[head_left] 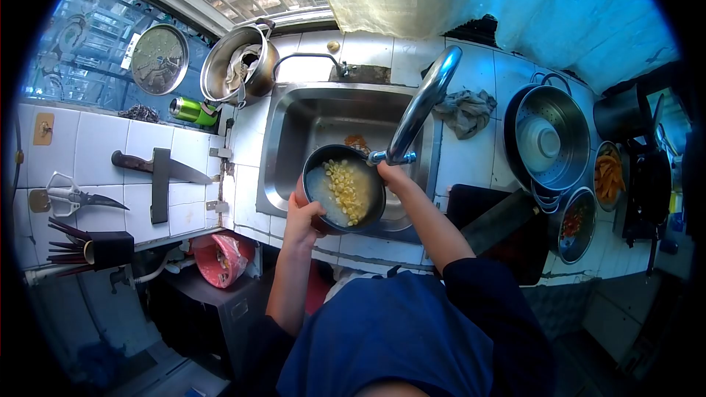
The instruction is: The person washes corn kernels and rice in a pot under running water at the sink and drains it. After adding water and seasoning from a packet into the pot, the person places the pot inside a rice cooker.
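And here, over the steel sink (294, 132), the left hand (300, 219) is gripping the dark-rimmed pot (378, 209) at its lower-left side, the thumb lying by the rim and the other fingers curling mostly out of sight around the outer wall. The right hand (391, 175) is meeting the pot's upper-right edge, right beside the tip of the chrome faucet (423, 106); its fingers are largely hiding, so I cannot tell how far they are closing or whether they are also touching the faucet

Inside the pot, yellow pieces (343, 190) are sitting in cloudy, pale liquid (321, 192), bunching in a band from the upper left to the lower right. The pot is hanging over the near part of the sink, and just beyond its rim some orange-brown scraps (357, 142) are lying on the sink floor

Out to the right of the sink, a crumpled grey cloth (467, 112) is resting on the white tiles (474, 154), and further along a perforated steel colander (570, 114) is holding a pale bowl (538, 143). Over on the left, a knife (136, 162) is lying across the tiled ledge, with scissors (70, 195) resting nearby
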Demonstrator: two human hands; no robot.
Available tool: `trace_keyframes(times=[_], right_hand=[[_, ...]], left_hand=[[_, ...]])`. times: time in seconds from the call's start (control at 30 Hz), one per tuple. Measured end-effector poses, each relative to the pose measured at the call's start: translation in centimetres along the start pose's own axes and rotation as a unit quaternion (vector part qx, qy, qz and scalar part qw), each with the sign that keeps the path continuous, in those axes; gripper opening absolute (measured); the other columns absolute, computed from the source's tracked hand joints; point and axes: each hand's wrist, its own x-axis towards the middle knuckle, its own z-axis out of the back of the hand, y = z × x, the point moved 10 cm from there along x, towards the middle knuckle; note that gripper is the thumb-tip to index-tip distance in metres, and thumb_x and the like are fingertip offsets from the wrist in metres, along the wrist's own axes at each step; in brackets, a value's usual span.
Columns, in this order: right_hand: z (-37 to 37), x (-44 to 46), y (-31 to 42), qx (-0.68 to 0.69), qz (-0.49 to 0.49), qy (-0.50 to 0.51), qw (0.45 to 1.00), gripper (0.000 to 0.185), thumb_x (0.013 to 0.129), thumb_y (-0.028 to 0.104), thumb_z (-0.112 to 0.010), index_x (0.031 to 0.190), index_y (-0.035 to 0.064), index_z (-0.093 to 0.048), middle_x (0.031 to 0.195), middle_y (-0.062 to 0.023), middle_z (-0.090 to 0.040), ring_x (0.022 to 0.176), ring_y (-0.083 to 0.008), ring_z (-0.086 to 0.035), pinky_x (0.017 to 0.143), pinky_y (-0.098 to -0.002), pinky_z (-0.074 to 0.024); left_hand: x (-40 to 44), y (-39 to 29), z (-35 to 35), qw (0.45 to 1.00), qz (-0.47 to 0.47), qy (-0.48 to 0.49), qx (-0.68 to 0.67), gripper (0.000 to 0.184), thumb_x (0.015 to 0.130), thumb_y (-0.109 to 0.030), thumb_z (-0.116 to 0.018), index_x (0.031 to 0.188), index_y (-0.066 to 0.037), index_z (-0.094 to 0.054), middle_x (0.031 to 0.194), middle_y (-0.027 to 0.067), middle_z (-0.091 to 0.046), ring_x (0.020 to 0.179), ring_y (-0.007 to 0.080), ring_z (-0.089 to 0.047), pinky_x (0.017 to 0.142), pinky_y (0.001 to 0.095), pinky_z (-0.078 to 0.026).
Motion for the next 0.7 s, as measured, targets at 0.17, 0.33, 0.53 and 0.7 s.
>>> trace_keyframes(times=[0.17, 0.33, 0.53, 0.7], right_hand=[[0.1, -0.7, 0.1, -0.01, -0.029, 0.001, 1.0, 0.038, 0.078, 0.037, -0.062, 0.107, 0.0131, -0.053, 0.084, -0.0011, -0.061, 0.068, -0.0118, -0.06, 0.054, -0.0289, -0.047], [-0.5, -1.3, 0.6, -0.021, -0.04, 0.018, 0.999, 0.04, 0.081, 0.038, -0.058, 0.112, 0.0141, -0.05, 0.09, -0.0018, -0.059, 0.076, -0.0117, -0.059, 0.058, -0.0286, -0.0484], [-0.9, -2.3, 1.7, -0.025, -0.031, 0.02, 0.999, 0.044, 0.085, 0.044, -0.05, 0.116, 0.0128, -0.048, 0.1, -0.0021, -0.057, 0.084, -0.0114, -0.057, 0.062, -0.0277, -0.0488], [-0.9, -2.4, 1.6, -0.01, -0.031, 0.011, 0.999, 0.047, 0.086, 0.045, -0.049, 0.118, 0.0119, -0.047, 0.101, -0.0024, -0.056, 0.084, -0.0108, -0.057, 0.063, -0.0273, -0.0488]], left_hand=[[0.0, -0.5, -0.1, 0.999, -0.032, -0.005, 0.016, 0.065, 0.052, 0.004, -0.054, 0.113, -0.005, -0.036, 0.101, 0.0113, -0.047, 0.094, 0.0263, -0.05, 0.075, 0.0404, -0.047], [-0.4, -0.7, -0.1, 0.999, -0.026, -0.025, 0.031, 0.057, 0.053, 0.0, -0.055, 0.107, -0.007, -0.042, 0.094, 0.0085, -0.049, 0.088, 0.0249, -0.051, 0.069, 0.0429, -0.047], [-0.3, -0.8, 0.0, 0.998, -0.028, -0.032, 0.053, 0.059, 0.053, -0.002, -0.055, 0.11, -0.009, -0.04, 0.097, 0.0099, -0.047, 0.088, 0.0275, -0.05, 0.064, 0.0492, -0.045], [-0.2, -1.0, 0.0, 0.997, -0.04, -0.035, 0.061, 0.061, 0.053, -0.001, -0.055, 0.112, -0.007, -0.038, 0.098, 0.0102, -0.046, 0.09, 0.0281, -0.048, 0.064, 0.0522, -0.044]])
